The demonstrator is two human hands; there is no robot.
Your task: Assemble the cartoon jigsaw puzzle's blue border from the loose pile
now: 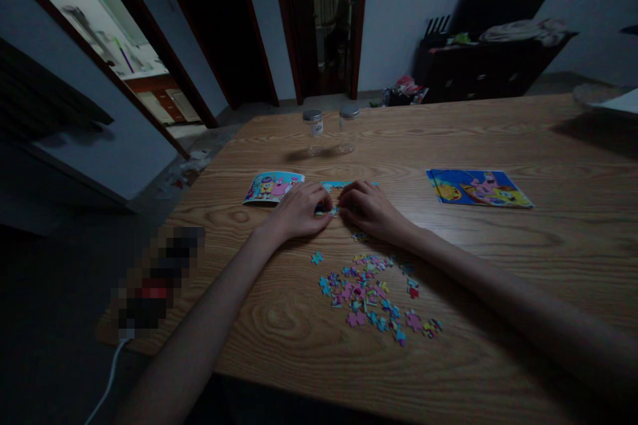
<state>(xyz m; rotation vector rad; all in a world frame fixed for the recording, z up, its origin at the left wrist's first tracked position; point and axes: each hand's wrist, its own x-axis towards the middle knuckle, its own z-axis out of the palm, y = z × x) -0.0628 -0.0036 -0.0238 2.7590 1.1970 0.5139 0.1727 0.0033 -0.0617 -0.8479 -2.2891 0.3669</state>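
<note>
My left hand (pixel 299 211) and my right hand (pixel 367 209) rest side by side on the wooden table (pixel 498 265), fingers curled and pressed down on small puzzle pieces (pixel 331 210) between them. A strip of joined blue pieces (pixel 333 184) lies just beyond the fingertips. A scattered heap of loose coloured puzzle pieces (pixel 371 295) lies nearer me, below my right wrist. One single piece (pixel 316 257) sits apart to the left of the heap.
A cartoon picture card (pixel 273 186) lies left of my hands and a second one (pixel 477 188) lies to the right. Two small lidded jars (pixel 329 129) stand further back. A person stands in the far doorway (pixel 339 13). A dark cabinet (pixel 478 63) stands against the wall.
</note>
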